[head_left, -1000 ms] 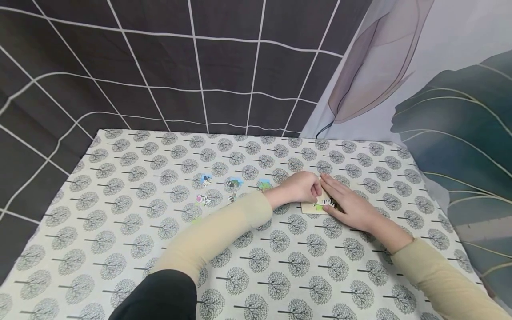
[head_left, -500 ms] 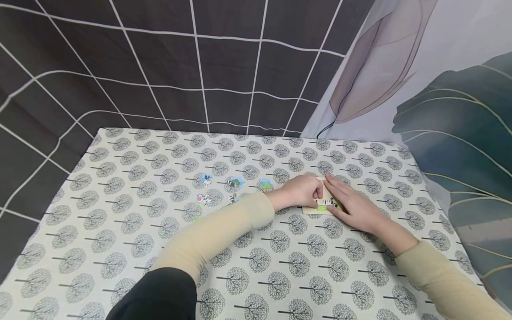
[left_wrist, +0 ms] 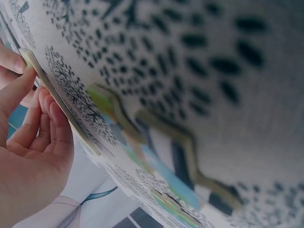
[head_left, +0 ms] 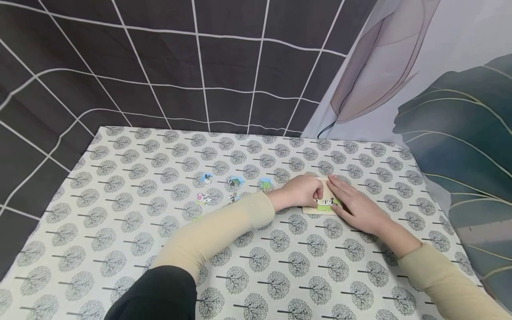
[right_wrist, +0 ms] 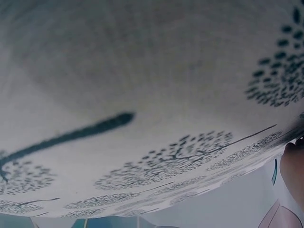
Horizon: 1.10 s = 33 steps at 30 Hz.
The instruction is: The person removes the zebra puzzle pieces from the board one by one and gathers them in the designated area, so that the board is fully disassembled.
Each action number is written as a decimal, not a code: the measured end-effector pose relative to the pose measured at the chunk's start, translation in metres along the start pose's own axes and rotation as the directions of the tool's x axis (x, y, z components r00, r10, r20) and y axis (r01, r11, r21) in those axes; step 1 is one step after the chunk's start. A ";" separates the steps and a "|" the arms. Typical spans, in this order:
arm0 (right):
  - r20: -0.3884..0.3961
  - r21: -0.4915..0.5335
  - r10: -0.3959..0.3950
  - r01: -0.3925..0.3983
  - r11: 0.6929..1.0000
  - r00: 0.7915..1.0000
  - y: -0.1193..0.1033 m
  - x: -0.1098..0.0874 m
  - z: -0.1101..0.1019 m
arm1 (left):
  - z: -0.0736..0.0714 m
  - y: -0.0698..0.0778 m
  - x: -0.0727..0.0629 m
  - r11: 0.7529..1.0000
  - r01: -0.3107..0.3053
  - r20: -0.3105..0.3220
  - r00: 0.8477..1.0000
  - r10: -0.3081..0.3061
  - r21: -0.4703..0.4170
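Observation:
My left hand is at the left side of a small pale puzzle board, its fingers curled and its thumb pinching at the edge of a zebra puzzle piece. Green and black-and-white print shows on that piece, which lies at the board's lower part. My right hand lies along the board's right side with straight fingers, the thumb at the piece's right end. In the left wrist view, the thumb and curled fingers meet the thin board seen edge-on. The left hand hides much of the board's left side.
Loose puzzle pieces lie left of the board, among them a blue zebra piece, a dark-and-green piece, a blue-green piece and a pink-spotted piece. A tree-print cloth covers the table; a dark checked curtain hangs behind.
My right hand has shifted slightly right, uncovering more of the board and the zebra piece. My left hand has moved a little right and down, its fingers still curled at the board.

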State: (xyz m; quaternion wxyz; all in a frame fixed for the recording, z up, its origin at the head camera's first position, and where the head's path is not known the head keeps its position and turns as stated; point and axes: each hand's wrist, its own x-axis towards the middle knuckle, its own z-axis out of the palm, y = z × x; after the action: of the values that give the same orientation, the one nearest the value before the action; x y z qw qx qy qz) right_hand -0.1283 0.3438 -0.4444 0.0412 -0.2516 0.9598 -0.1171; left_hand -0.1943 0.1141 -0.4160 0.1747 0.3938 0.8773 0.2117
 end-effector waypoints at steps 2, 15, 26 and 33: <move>0.007 0.006 0.003 -0.003 1.000 1.000 0.001 0.000 0.000 | 0.000 0.000 0.000 1.000 -0.002 0.001 1.000 0.002 0.005; -0.005 0.028 -0.009 0.009 1.000 1.000 0.003 0.000 0.000 | 0.001 -0.001 0.002 1.000 -0.007 0.014 1.000 0.007 -0.003; -0.002 0.045 -0.008 0.008 0.999 1.000 0.002 0.001 -0.002 | 0.000 -0.001 0.002 0.998 0.019 0.029 0.999 -0.017 -0.062; -0.007 0.048 -0.014 0.014 0.999 1.000 0.003 0.000 -0.002 | -0.001 -0.001 0.002 0.993 0.042 0.028 0.999 -0.039 -0.112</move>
State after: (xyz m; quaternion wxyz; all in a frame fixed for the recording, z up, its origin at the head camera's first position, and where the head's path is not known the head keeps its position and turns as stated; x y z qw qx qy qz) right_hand -0.1304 0.3466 -0.4436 0.0430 -0.2567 0.9551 -0.1414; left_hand -0.1966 0.1144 -0.4160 0.2122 0.3681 0.8695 0.2519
